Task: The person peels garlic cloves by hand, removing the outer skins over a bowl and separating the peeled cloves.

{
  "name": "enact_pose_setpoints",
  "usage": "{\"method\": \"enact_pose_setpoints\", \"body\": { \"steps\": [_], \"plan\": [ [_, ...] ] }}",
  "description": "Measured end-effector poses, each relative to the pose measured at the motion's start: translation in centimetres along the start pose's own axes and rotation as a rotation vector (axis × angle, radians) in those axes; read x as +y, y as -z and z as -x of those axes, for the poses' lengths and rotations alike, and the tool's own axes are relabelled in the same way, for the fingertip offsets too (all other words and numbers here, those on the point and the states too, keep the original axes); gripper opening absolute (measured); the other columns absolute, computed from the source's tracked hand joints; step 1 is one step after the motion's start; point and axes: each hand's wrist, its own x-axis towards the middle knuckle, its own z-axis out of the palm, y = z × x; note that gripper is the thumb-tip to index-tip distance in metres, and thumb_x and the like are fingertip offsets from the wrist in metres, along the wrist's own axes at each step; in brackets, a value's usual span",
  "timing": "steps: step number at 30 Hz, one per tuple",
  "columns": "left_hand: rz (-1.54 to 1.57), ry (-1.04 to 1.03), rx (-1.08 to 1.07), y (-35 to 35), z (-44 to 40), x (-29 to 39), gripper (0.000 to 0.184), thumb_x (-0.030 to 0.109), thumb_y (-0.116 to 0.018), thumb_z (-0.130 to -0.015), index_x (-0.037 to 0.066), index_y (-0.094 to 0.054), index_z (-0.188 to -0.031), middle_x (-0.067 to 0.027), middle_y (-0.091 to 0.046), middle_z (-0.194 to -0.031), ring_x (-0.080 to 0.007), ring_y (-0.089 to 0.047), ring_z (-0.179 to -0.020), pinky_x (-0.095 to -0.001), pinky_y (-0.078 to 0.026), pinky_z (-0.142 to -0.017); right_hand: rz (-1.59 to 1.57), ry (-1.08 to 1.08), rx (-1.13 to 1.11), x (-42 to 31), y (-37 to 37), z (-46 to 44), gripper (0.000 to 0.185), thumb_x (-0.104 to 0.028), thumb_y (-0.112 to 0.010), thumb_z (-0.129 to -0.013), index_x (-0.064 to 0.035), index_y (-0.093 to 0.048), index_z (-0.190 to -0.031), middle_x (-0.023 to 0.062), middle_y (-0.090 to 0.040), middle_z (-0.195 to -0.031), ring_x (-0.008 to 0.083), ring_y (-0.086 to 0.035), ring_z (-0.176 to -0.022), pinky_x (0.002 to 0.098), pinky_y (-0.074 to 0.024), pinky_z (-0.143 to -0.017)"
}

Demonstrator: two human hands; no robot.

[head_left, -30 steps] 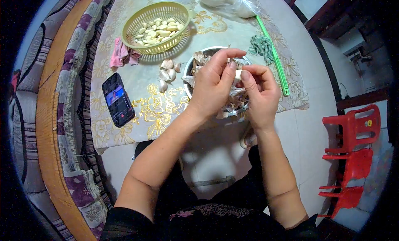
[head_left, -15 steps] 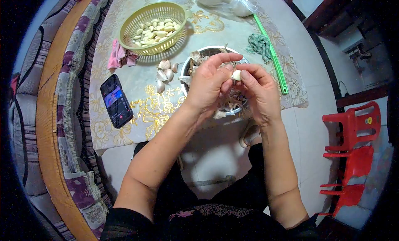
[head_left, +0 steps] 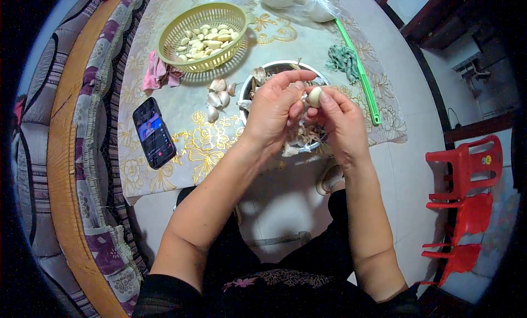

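Observation:
A pale garlic clove (head_left: 314, 97) is pinched between the thumb and fingers of my right hand (head_left: 343, 120). Close beside it, my left hand (head_left: 272, 112) is closed in a pinch, with a scrap of white garlic skin (head_left: 303, 97) at its fingertips. Both hands are over a metal bowl (head_left: 243, 118) holding dry garlic peelings (head_left: 291, 149), partly hidden by my hands. Left of the bowl lie several unpeeled garlic cloves (head_left: 218, 98). Peeled cloves (head_left: 211, 42) fill the bottom of a yellow-green plastic basket (head_left: 211, 64) farther back.
A phone (head_left: 153, 132) with a lit screen lies at the table's left. Near the basket is a pink cloth (head_left: 155, 74). A green plastic handle (head_left: 369, 96) and green mesh scrubber (head_left: 343, 61) lie at right, a plastic bag (head_left: 307, 4) behind. Red chairs (head_left: 466, 164) stand right.
My right hand has tilted the clove, so more of it shows. The fingertips of my two hands have drawn slightly apart, with the left moving a little away from the clove.

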Motion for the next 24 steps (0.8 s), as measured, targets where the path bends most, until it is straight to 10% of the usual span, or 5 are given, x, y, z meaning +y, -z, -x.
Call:
{"method": "enact_pose_setpoints", "body": {
  "steps": [11,17,24],
  "plan": [
    [-0.127,-0.114,0.030,0.6,-0.3,-0.3,0.023,0.018,-0.047,-0.096,0.001,-0.058,-0.106,0.0033,-0.043,-0.063,-0.0049,-0.037,-0.055,-0.0182,-0.032,-0.051,-0.331,-0.093,-0.106,-0.6,1.1,-0.3,0.027,-0.019,-0.053,-0.094,-0.0005,-0.057,-0.112,0.0073,-0.064,-0.092,0.0099,-0.061,-0.070,0.0252,-0.0542,-0.068],
    [-0.235,-0.208,-0.021,0.3,-0.3,-0.5,0.019,0.009,-0.057,-0.089,0.001,-0.057,-0.106,-0.0040,-0.059,-0.090,-0.0101,-0.055,-0.081,-0.0226,-0.047,-0.074,-0.279,-0.094,-0.056,-0.5,0.8,-0.1,0.028,-0.018,-0.056,-0.092,-0.0014,-0.056,-0.114,0.0046,-0.063,-0.092,0.0095,-0.061,-0.073,0.0254,-0.0540,-0.069],
    [-0.369,-0.300,-0.066,-0.2,0.1,0.1,0.027,-0.003,-0.058,-0.083,-0.001,-0.055,-0.109,-0.0043,-0.058,-0.088,-0.0084,-0.058,-0.076,-0.0220,-0.051,-0.067,-0.298,-0.098,-0.124,-0.5,1.2,-0.3,0.027,-0.017,-0.056,-0.092,-0.0018,-0.056,-0.114,0.0032,-0.062,-0.091,0.0087,-0.060,-0.073,0.0248,-0.0527,-0.070]
  ]
}}
